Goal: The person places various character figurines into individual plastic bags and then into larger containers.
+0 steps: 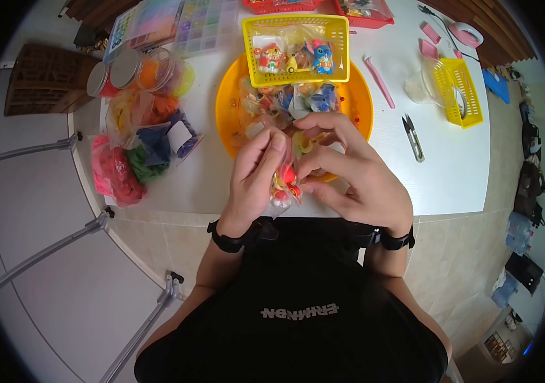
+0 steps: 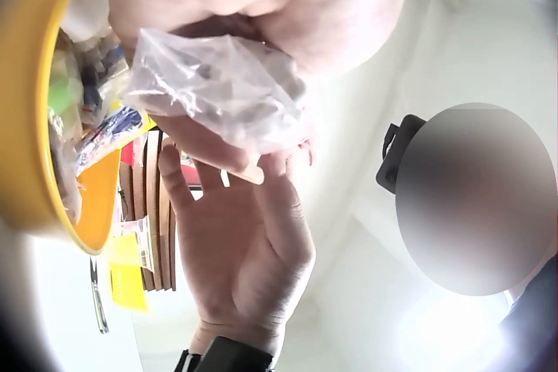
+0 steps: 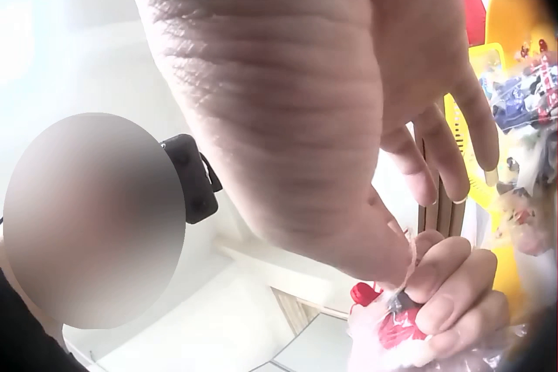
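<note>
A clear plastic bag (image 1: 285,182) holds a small red, orange and white figure. Behind it sits a round orange tray (image 1: 231,108) on a white table (image 1: 451,172). A bright yellow mesh basket (image 1: 295,25) holds packets with a red-and-white figure and a blue one. To the side lie bags of yarn (image 1: 138,153) in pink-red, green, dark blue and orange. The person wears a black shirt (image 1: 298,306) with white lettering and black wristbands (image 1: 237,239).
</note>
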Tool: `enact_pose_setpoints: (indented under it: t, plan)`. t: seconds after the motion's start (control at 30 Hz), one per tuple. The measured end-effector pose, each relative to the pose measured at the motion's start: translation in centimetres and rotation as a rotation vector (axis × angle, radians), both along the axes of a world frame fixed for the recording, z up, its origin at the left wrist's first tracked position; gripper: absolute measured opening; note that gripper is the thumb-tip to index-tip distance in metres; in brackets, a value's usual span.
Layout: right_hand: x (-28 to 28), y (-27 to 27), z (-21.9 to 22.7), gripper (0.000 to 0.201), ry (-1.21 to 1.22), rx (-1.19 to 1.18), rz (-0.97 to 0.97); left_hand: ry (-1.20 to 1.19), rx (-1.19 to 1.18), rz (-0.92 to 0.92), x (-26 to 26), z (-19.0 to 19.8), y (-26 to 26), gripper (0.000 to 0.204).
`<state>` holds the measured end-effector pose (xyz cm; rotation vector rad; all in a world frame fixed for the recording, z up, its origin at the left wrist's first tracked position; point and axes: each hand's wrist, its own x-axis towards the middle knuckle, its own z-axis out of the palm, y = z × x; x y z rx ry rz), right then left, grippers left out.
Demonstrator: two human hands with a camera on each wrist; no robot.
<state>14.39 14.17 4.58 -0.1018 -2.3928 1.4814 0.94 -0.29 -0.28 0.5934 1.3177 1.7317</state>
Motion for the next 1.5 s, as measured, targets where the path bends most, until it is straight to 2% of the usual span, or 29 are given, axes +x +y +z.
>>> enact_pose_setpoints:
  t: [0.4, 0.5, 0.57, 0.67, 0.77, 0.87, 0.97, 1.03, 1.17, 1.37, 1.5]
  plan:
    - [0.0, 0.3, -1.0, 0.022, 0.046, -0.050, 0.111, -0.019, -0.015, 0.009, 0.1, 0.1, 0.2, 0.019]
    - [0.2, 0.6, -1.2, 0.019, 0.066, -0.112, 0.132, 0.182, -0.044, -0.011, -0.2, -0.3, 0.0, 0.020]
    - [0.3, 0.6, -1.2, 0.017, 0.064, -0.172, 0.131, 0.235, -0.062, -0.019, -0.2, -0.2, -0.1, 0.020]
    - [0.2, 1.0, -1.8, 0.019, 0.149, -0.142, 0.129, 0.280, -0.070, 0.001, -0.2, 0.4, -0.3, 0.021]
    - [0.0, 0.2, -1.0, 0.024, 0.092, -0.206, -0.073, 0.283, -0.058, 0.108, 0.0, 1.1, -0.2, 0.022]
    - [0.2, 0.6, -1.0, 0.028, 0.089, -0.166, -0.098, 0.403, -0.072, 0.234, 0.0, 1.2, 0.2, 0.022]
    - [0.2, -0.9, -0.9, 0.022, -0.061, -0.236, -0.122, 0.560, -0.136, 0.300, -0.3, 0.6, 0.1, 0.022]
    - [0.0, -1.1, -1.6, 0.019, -0.063, -0.204, -0.161, 0.654, -0.144, 0.327, -0.2, 0.6, 0.2, 0.022]
    - [-0.3, -1.4, -1.5, 0.015, -0.066, -0.306, -0.297, 0.558, -0.101, 0.301, -0.2, 1.3, -0.1, 0.020]
    - [-0.4, -0.9, -1.3, 0.010, 0.111, -0.027, -0.317, 0.579, -0.005, 0.307, -0.5, 1.3, -1.0, 0.020]
    - [-0.5, -1.7, -1.5, 0.009, 0.120, -0.263, -0.391, 0.609, -0.027, 0.355, -0.2, 1.2, -1.0, 0.023]
